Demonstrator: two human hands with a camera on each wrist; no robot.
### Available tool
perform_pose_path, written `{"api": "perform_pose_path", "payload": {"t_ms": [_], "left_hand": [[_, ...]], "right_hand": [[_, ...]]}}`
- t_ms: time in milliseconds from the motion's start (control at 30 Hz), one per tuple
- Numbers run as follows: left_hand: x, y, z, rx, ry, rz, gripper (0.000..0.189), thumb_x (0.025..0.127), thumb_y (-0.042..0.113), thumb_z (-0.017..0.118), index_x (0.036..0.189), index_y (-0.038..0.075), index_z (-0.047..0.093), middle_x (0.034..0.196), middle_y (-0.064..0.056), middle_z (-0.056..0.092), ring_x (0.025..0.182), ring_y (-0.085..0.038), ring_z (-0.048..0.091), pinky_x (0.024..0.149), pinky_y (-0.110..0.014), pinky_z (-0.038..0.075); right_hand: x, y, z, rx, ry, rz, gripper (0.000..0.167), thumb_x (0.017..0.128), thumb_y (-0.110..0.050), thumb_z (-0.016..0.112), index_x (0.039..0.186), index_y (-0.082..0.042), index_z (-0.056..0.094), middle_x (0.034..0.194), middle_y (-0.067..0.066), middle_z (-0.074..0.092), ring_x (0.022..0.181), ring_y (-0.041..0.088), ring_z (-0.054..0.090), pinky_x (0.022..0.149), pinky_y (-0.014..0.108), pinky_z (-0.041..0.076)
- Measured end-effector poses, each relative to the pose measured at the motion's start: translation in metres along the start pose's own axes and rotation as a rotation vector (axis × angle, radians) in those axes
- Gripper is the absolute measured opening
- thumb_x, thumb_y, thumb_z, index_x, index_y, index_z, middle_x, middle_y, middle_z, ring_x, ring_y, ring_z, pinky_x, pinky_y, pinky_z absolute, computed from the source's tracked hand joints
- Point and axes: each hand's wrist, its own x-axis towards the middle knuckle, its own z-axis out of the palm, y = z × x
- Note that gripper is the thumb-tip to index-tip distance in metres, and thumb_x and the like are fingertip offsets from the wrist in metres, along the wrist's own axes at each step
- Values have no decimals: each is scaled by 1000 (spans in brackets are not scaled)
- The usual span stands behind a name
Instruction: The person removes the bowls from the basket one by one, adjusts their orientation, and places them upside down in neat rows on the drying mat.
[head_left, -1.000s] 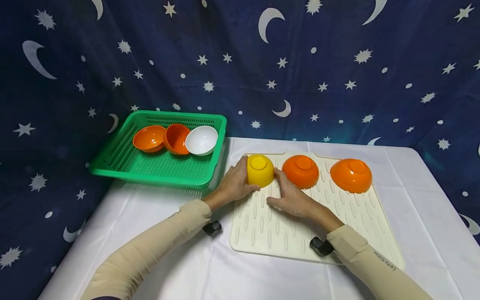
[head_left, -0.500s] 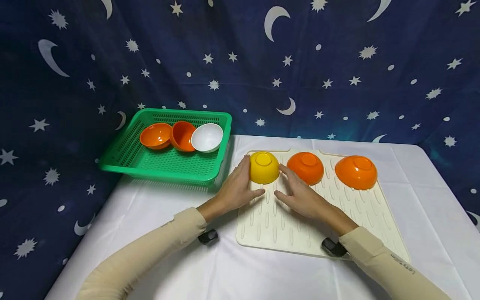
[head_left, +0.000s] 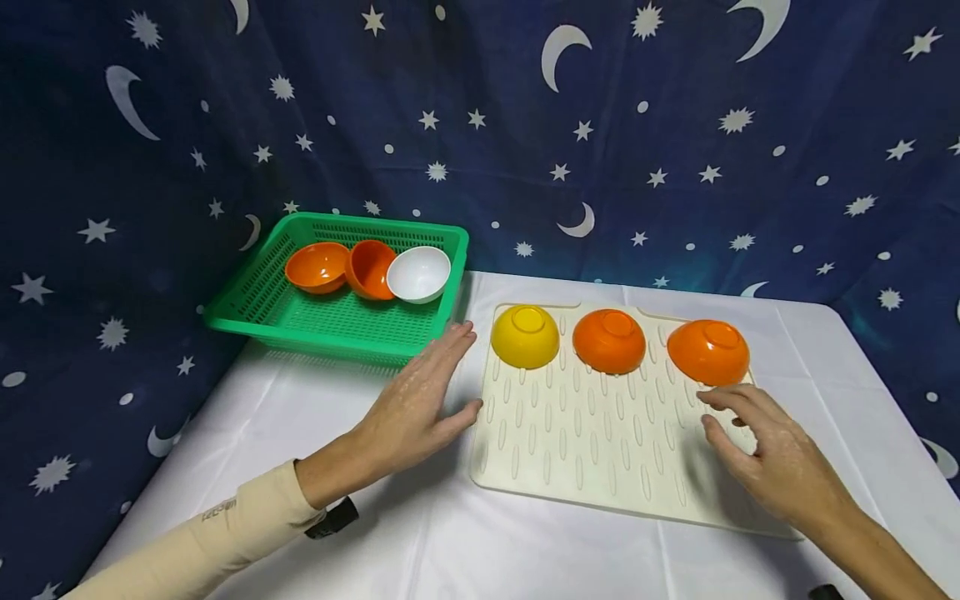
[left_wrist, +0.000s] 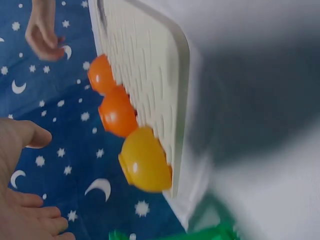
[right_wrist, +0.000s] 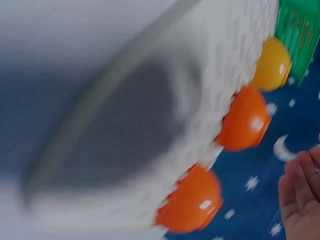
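Note:
Three bowls lie upside down in a row along the back of a cream draining mat (head_left: 585, 450): a yellow bowl (head_left: 526, 337) at the left, an orange bowl (head_left: 609, 342) in the middle and another orange bowl (head_left: 708, 352) at the right. My left hand (head_left: 411, 408) hovers left of the mat with straight, spread fingers, holding nothing. Over the mat's right part hangs my right hand (head_left: 776, 454), loosely bent and holding nothing, its fingertips just in front of the right orange bowl. The right wrist view shows several of its fingers (right_wrist: 300, 192) extended.
A green basket (head_left: 337, 329) stands at the back left. Inside it are two orange bowls, the left one (head_left: 318, 267) beside a tilted one (head_left: 371, 270), and a white bowl (head_left: 418, 275). A dark star-print cloth (head_left: 495, 133) hangs behind the white-covered table (head_left: 465, 542).
Both hands have come away from the yellow bowl, which stays upside down on the mat. The left hand has drawn back to the left, the right hand far to the right.

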Motion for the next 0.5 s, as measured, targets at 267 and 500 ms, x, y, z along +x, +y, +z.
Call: {"api": "perform_pose_path", "payload": {"t_ms": [267,500], "left_hand": [[0,-23,-25,71,39,-13,78,93,31,72,155,-2,37,159,-14,38,146,-28,35,116,-49,30],[-2,-54,-42,108,-77,-43,77,94,31,73,154,-2,38,159,-16,38,147,-31,32,116,-52,29]], "right_hand": [[-31,58,-8,-178,-183,162,43,96,-17,67,132,4,55,133,28,51,116,50,49,88,70,41],[-50,103,-4,-223,-421,253,65,110,-20,39,143,29,14,145,50,14,138,65,10,114,66,1]]}}
